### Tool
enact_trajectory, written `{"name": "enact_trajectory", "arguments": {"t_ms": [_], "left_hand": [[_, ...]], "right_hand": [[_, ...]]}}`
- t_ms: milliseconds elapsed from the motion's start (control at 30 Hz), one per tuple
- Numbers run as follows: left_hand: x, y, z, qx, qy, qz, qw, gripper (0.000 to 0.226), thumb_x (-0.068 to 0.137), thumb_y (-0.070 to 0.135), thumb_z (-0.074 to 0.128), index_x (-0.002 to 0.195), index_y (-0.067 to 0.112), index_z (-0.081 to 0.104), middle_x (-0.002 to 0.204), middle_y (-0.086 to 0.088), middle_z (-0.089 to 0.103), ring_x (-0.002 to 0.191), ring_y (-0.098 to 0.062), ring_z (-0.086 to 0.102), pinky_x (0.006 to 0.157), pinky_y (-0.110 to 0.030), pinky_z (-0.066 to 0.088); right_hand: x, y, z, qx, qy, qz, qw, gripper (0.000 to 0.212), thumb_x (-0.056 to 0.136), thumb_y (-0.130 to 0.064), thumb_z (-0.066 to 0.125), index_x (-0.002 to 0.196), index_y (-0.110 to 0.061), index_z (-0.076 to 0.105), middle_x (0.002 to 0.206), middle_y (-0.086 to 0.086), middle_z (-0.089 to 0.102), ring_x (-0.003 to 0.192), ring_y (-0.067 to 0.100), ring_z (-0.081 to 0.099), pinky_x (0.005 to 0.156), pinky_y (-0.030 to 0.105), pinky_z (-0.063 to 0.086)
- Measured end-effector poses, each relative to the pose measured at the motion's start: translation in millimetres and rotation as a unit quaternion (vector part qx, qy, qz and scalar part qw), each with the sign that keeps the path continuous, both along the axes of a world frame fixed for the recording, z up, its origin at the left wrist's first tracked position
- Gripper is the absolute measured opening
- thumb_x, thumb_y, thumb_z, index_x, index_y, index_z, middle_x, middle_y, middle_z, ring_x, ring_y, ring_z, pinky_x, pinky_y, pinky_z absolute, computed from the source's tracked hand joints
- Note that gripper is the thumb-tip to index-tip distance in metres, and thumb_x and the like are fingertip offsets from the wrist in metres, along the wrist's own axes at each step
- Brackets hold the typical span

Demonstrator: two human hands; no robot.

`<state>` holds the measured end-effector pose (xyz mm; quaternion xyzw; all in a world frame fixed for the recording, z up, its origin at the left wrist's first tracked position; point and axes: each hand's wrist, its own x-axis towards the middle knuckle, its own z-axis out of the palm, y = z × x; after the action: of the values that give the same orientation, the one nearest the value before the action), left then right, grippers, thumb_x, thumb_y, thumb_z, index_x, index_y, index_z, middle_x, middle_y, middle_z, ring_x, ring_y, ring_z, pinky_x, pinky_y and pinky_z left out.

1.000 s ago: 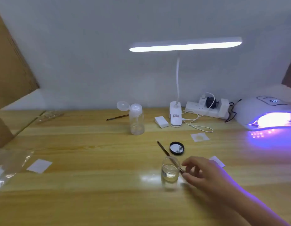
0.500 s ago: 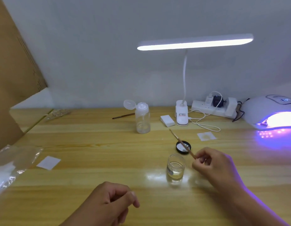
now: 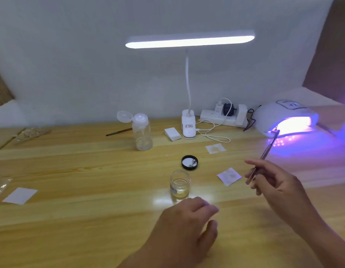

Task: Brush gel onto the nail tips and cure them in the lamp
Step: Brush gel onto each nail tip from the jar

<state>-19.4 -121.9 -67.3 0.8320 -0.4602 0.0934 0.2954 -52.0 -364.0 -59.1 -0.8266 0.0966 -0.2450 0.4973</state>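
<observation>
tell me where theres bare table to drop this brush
Widest bare wood lies between the left paper square and the gel jar, in front of the clear bottle. Crowded around the black lid and along the power strip.

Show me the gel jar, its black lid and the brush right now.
gel jar point(image 3: 179, 183): head view, on its glass side wall.
black lid point(image 3: 186, 161): head view, on its pale inner face.
brush point(image 3: 265, 152): head view, on the upper stretch of its shaft.

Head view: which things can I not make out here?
- Inside of nail lamp: violet glare washes it out.
- Tip of brush in right hand: lost against that glare.
- Digits on display: too small.
- Fingertips of left hand: motion-blurred.
</observation>
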Motion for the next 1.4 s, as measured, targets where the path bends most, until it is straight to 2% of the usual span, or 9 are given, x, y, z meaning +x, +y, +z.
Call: {"name": "enact_trajectory", "arguments": {"t_ms": [67, 167, 333, 533, 700, 867, 1100, 1200, 1400], "left_hand": [[7, -56, -6, 0.044, -0.095, -0.002, 0.995, 0.043, 0.091, 0.038, 0.046, 0.123, 0.017, 0.065, 0.123, 0.003, 0.066, 0.108, -0.009, 0.063, 0.086, -0.017, 0.050], [34, -121, -11, 0.201, -0.046, 0.016, 0.978, 0.066, 0.103, 0.042, 0.036, 0.152, 0.000, 0.023, 0.161, -0.018, 0.019, 0.150, -0.027, 0.014, 0.123, -0.034, 0.011], [36, -131, -19, 0.300, -0.060, 0.024, 0.952, 0.069, 0.104, 0.043, 0.030, 0.152, -0.005, 0.016, 0.161, -0.023, 0.013, 0.151, -0.032, 0.004, 0.122, -0.040, 0.003], [-15, -36, -20, 0.268, -0.114, -0.036, 0.956, 0.042, 0.066, 0.063, 0.065, 0.093, 0.036, 0.079, 0.103, 0.018, 0.074, 0.102, 0.003, 0.067, 0.089, -0.012, 0.050], [-16, 72, -21, 0.262, -0.032, 0.041, 0.964, 0.055, 0.096, 0.056, 0.031, 0.102, 0.028, 0.078, 0.114, 0.007, 0.072, 0.107, -0.002, 0.066, 0.089, -0.012, 0.049], [48, 178, -16, 0.212, 0.099, 0.270, 0.934, 0.061, 0.098, 0.056, 0.031, 0.154, 0.035, 0.019, 0.162, 0.012, -0.001, 0.143, 0.004, -0.006, 0.116, -0.015, 0.001], [52, 128, -34, 0.286, 0.026, 0.194, 0.938, 0.087, 0.087, 0.075, -0.004, 0.155, 0.020, -0.009, 0.160, 0.005, -0.020, 0.145, -0.007, -0.025, 0.115, -0.021, -0.020], [8, 105, -25, 0.315, 0.005, 0.110, 0.943, 0.092, 0.091, 0.071, -0.006, 0.155, 0.011, 0.020, 0.161, -0.005, 0.021, 0.150, -0.016, 0.017, 0.115, -0.029, 0.015], [3, 125, -16, 0.187, -0.099, 0.081, 0.974, 0.038, 0.084, 0.026, 0.063, 0.119, 0.013, 0.070, 0.119, 0.002, 0.071, 0.107, -0.008, 0.068, 0.084, -0.022, 0.055]], "right_hand": [[-3, 2, 1, -0.053, -0.007, -0.017, 0.998, 0.047, 0.087, -0.001, 0.064, 0.102, -0.045, 0.067, 0.086, -0.016, 0.074, 0.073, 0.004, 0.066, 0.068, 0.019, 0.050], [-10, 0, 0, -0.146, -0.027, -0.054, 0.987, 0.042, 0.082, -0.001, 0.074, 0.100, -0.039, 0.068, 0.077, -0.011, 0.069, 0.079, 0.005, 0.062, 0.065, 0.009, 0.043], [-29, -11, 3, -0.287, -0.164, -0.118, 0.936, 0.023, 0.098, -0.025, 0.054, 0.112, -0.016, 0.069, 0.094, -0.009, 0.061, 0.082, 0.009, 0.051, 0.089, 0.006, 0.033], [-29, -15, 10, -0.164, -0.210, -0.179, 0.947, 0.024, 0.104, -0.045, 0.040, 0.099, -0.033, 0.060, 0.090, -0.001, 0.061, 0.080, 0.018, 0.053, 0.070, 0.044, 0.044], [-17, 6, 1, -0.190, -0.206, -0.116, 0.953, 0.027, 0.103, -0.037, 0.041, 0.099, -0.022, 0.063, 0.090, -0.004, 0.060, 0.085, 0.004, 0.051, 0.079, 0.018, 0.039], [-3, 29, -1, -0.193, -0.231, -0.026, 0.953, 0.022, 0.103, -0.025, 0.039, 0.109, -0.021, 0.059, 0.093, -0.005, 0.063, 0.105, -0.006, 0.053, 0.089, 0.023, 0.040], [17, 70, 15, -0.053, -0.289, 0.022, 0.956, 0.023, 0.107, -0.025, 0.037, 0.109, -0.016, 0.058, 0.087, -0.011, 0.063, 0.088, 0.000, 0.061, 0.079, 0.013, 0.042], [21, 77, 12, -0.034, -0.272, 0.044, 0.961, 0.023, 0.106, -0.026, 0.037, 0.109, -0.017, 0.058, 0.083, -0.006, 0.063, 0.087, 0.008, 0.063, 0.082, 0.018, 0.044], [31, 82, 10, 0.186, -0.225, 0.008, 0.957, 0.032, 0.109, -0.020, 0.037, 0.093, -0.023, 0.066, 0.068, -0.005, 0.066, 0.073, 0.011, 0.058, 0.079, 0.026, 0.044]]}}
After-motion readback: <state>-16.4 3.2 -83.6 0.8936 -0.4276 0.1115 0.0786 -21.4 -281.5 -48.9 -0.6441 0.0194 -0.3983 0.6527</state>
